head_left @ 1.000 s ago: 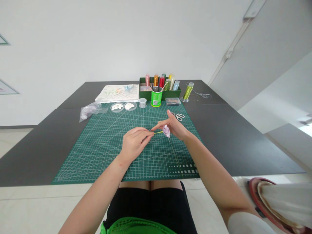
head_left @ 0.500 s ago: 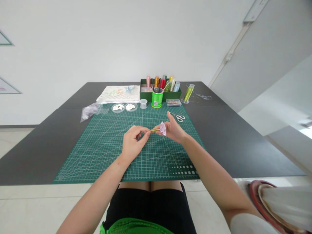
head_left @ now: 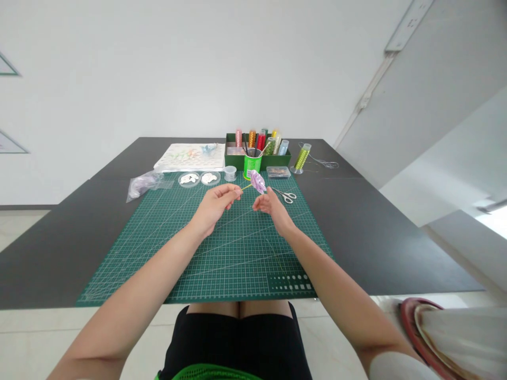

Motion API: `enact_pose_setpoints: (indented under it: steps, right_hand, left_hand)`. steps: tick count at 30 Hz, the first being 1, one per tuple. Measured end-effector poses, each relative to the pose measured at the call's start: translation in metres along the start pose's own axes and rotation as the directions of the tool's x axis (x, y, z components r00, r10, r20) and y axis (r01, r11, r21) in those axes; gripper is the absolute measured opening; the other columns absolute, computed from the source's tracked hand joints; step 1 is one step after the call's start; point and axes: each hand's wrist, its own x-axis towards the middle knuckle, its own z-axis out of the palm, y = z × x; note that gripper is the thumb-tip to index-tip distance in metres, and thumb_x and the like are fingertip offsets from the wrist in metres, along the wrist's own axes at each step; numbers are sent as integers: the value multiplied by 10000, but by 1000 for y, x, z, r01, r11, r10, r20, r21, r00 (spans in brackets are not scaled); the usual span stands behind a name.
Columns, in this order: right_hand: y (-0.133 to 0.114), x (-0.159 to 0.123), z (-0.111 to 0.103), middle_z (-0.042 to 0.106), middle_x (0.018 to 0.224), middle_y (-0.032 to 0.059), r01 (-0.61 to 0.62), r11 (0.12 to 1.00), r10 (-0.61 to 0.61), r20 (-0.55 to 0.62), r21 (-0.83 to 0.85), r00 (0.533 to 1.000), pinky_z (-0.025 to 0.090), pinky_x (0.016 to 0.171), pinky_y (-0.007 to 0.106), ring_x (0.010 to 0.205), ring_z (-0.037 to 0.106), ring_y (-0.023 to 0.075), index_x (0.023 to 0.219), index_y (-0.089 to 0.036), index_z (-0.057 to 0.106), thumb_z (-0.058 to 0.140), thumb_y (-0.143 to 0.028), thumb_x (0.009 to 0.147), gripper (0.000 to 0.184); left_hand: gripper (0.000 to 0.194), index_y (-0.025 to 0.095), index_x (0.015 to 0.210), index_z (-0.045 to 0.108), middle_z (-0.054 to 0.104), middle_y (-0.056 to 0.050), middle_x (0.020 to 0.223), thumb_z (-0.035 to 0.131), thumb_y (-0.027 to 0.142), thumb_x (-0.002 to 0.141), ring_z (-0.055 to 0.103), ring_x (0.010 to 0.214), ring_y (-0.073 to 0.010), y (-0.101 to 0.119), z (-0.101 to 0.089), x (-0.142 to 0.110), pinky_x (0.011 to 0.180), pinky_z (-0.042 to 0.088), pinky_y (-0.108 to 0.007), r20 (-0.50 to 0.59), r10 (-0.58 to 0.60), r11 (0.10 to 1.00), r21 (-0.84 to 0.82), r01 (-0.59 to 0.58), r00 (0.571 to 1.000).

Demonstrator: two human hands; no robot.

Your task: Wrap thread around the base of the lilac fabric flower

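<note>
Pinched between the thumb and fingers of my left hand (head_left: pixel 217 205) is the thin yellow-green stem of a small lilac flower (head_left: pixel 258 181). The flower's ruffled head points up and to the right, above the green cutting mat (head_left: pixel 166 258). Just below and right of the flower head is my right hand (head_left: pixel 274 209), its fingers apart and slightly curled, with nothing in them. Beyond that hand, a pair of scissors (head_left: pixel 288 197) with white handles lies on the mat.
Along the back stand a green tin (head_left: pixel 252 164) holding tools, a box (head_left: pixel 257 161) of thread spools, and a single green spool (head_left: pixel 303 157). Two dishes of white pieces (head_left: pixel 189 180), a clear lidded case (head_left: pixel 278 172), a plastic bag (head_left: pixel 143 184) and a paper stack (head_left: pixel 190 157) are there too.
My left hand has lifted the flower up and away, tilting its head upward. My right hand has come off the stem and now sits apart below the flower. The view has shifted slightly.
</note>
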Motion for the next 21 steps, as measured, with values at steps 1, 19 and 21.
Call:
enact_pose_setpoints:
  steps: [1,19,21]
  right_hand:
    - [2,2,-1,663,841,52,72,992,-80,-81,-104,994,435,879,357,873,597,221,739,-217,637,457,-708,888,544]
    - [-7,-16,32,639,835,-8,-65,926,0,172,373,985,251,366,192,503,493,74,1051,-216,686,751,-489,778,392]
    - [-7,-18,35,530,668,-60,-16,941,-17,95,337,995,146,380,200,433,341,41,1010,-200,698,769,-470,763,373]
  left_hand:
    - [193,195,733,716,631,9,691,751,385,745,410,543,-91,-2,1,4,517,331,-242,-11,16,1000,26,-16,1000]
    - [219,178,803,685,751,-50,880,668,389,860,665,875,-200,-56,20,2,823,493,-314,-80,154,986,83,-148,985]
    - [214,182,790,686,724,-33,783,656,379,871,653,833,-201,-57,23,-1,780,487,-305,-112,168,980,122,-155,979]
